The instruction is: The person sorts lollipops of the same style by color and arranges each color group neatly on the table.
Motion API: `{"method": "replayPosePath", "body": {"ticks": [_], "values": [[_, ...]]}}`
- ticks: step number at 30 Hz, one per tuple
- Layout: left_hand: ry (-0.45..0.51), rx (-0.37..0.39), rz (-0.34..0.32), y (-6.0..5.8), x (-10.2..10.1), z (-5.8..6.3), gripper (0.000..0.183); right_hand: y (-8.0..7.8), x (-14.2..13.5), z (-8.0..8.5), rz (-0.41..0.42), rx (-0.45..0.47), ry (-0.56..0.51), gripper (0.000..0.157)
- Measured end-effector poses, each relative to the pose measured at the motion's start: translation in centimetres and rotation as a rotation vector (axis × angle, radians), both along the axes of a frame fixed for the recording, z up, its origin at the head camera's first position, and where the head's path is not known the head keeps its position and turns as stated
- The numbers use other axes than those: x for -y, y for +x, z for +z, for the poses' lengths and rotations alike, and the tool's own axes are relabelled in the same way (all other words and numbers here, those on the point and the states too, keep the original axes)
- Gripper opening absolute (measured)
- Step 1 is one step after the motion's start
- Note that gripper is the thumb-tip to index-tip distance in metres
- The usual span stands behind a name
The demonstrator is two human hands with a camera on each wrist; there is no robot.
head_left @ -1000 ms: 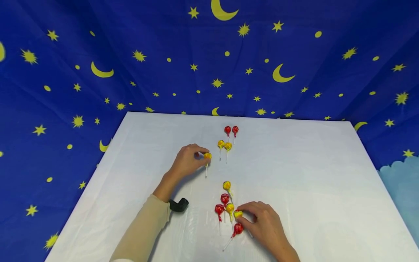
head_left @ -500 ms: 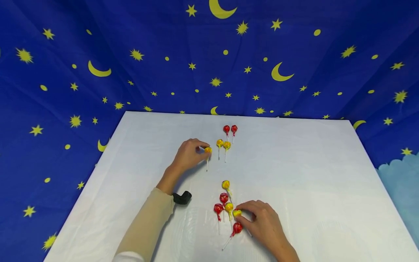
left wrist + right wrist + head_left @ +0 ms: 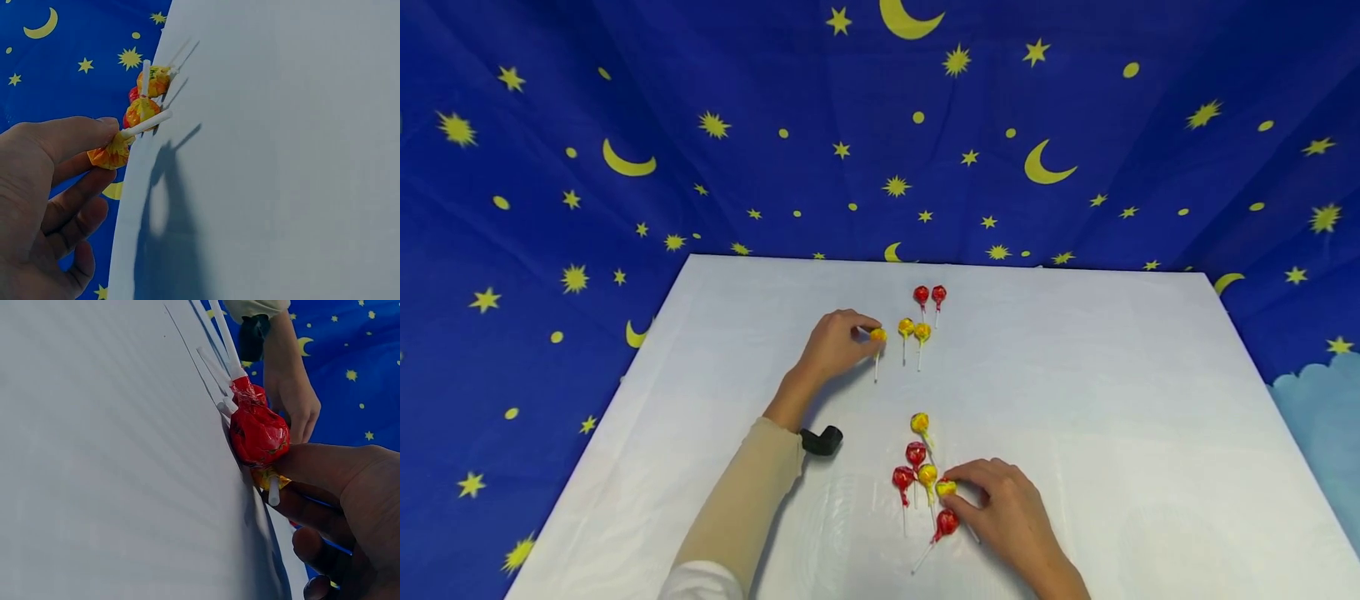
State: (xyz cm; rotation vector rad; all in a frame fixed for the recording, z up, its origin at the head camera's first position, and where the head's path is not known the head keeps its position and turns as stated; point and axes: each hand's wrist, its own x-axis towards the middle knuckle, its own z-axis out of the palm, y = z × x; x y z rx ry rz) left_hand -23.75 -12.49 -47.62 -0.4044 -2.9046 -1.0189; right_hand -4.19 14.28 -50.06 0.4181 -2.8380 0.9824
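Note:
My left hand pinches a yellow lollipop by its wrapped head between thumb and finger, its white stick pointing toward me. Just right of it lie two yellow lollipops side by side, with two red lollipops beyond them. Nearer the front, my right hand pinches another yellow lollipop at its head. Around those fingertips lies a loose group: a red lollipop in front, two more red ones to the left, and two yellow ones. In the right wrist view the front red lollipop partly covers the pinched one.
All of this is on a white-covered table. A dark wrist camera sticks out from the left sleeve. Behind the table's far edge hangs a blue cloth with yellow moons and stars.
My left hand has carried its yellow lollipop a little farther back, up beside the yellow pair. The right hand keeps its pinch in the same place.

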Motion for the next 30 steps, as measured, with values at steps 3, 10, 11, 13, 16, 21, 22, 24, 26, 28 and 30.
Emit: {"method": "replayPosePath", "body": {"ticks": [3,10,11,13,16,21,22,24,26,28,30], "values": [[-0.004,0.0,-0.003,-0.4,-0.1,0.1,0.028,0.1,0.1,-0.1,-0.005,0.0,-0.001,0.023],[-0.008,0.031,-0.007,-1.2,-0.5,-0.2,0.029,0.2,0.1,-0.2,-0.001,-0.007,0.004,0.023],[-0.009,0.038,-0.006,-1.3,-0.6,-0.3,0.029,0.2,0.0,-0.2,0.002,-0.01,0.005,0.023],[-0.018,0.048,-0.002,-1.6,-0.8,-0.5,0.029,0.2,0.0,-0.2,0.005,-0.014,0.005,0.022],[-0.033,0.05,0.001,-2.1,-1.0,-0.7,0.029,0.1,-0.1,-0.3,0.008,-0.01,0.003,0.022],[-0.027,0.041,-0.004,-2.5,-1.3,-0.9,0.029,0.1,-0.1,-0.2,0.008,0.006,0.001,0.022],[-0.021,0.04,-0.006,-2.6,-1.3,-0.8,0.029,0.1,-0.1,-0.2,0.007,0.009,0.0,0.022],[-0.011,0.041,-0.005,-2.7,-1.3,-0.8,0.029,0.1,-0.1,-0.1,0.005,0.01,0.002,0.022],[-0.005,0.046,-0.002,-2.9,-1.4,-0.8,0.029,0.1,-0.1,-0.1,0.004,0.008,0.003,0.023],[-0.004,0.05,0.003,-3.0,-1.4,-0.9,0.029,0.1,-0.1,-0.1,0.003,0.005,0.002,0.023],[0.0,0.059,0.011,-3.2,-1.4,-0.9,0.03,0.1,-0.1,-0.1,0.004,0.003,0.0,0.023]]}}
